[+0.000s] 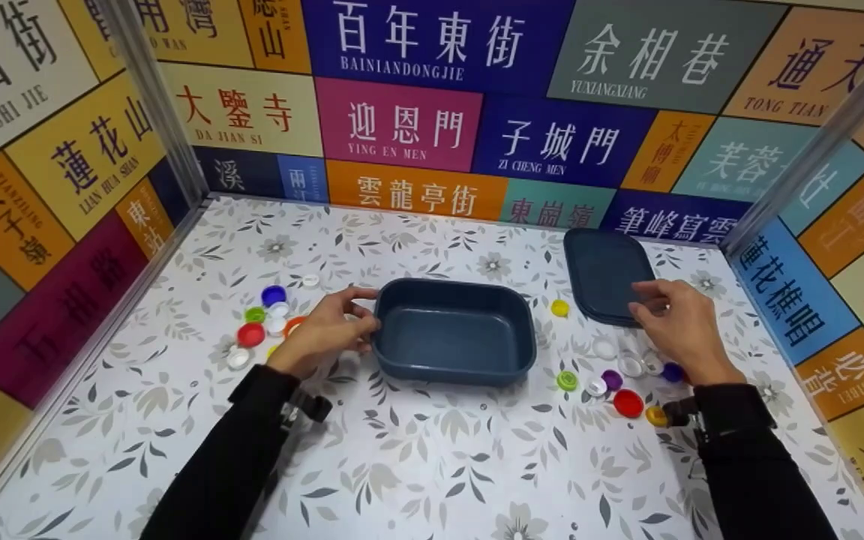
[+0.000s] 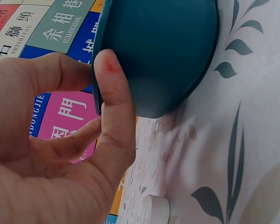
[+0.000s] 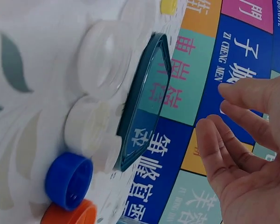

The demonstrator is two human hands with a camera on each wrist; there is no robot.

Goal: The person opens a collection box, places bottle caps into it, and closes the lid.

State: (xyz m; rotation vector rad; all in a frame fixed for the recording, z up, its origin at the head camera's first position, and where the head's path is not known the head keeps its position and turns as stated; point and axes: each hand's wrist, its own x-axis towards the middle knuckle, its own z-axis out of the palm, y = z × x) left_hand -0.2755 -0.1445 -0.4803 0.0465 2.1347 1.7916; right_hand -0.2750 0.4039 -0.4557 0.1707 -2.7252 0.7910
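Note:
A dark blue-grey plastic container (image 1: pixel 453 375) with rounded corners sits upright in the middle of the table, with nothing inside. My left hand (image 1: pixel 331 330) pinches its left end. In the left wrist view the thumb (image 2: pixel 113 88) lies on the outer wall of the container (image 2: pixel 163 51), and the index fingertip goes out of sight behind the rim. The matching flat lid (image 1: pixel 608 274) lies at the back right. Near that lid's right edge hovers my right hand (image 1: pixel 683 326), its fingers loosely bent and holding nothing; the right wrist view shows it apart from the lid (image 3: pixel 147 100).
Several coloured bottle caps lie left of the container, among them a red cap (image 1: pixel 250 334) and a blue cap (image 1: pixel 274 295). More are scattered on the right, including a red cap (image 1: pixel 628 403), a green cap (image 1: pixel 567 381) and a yellow cap (image 1: pixel 560 308). Sign-printed walls enclose the table.

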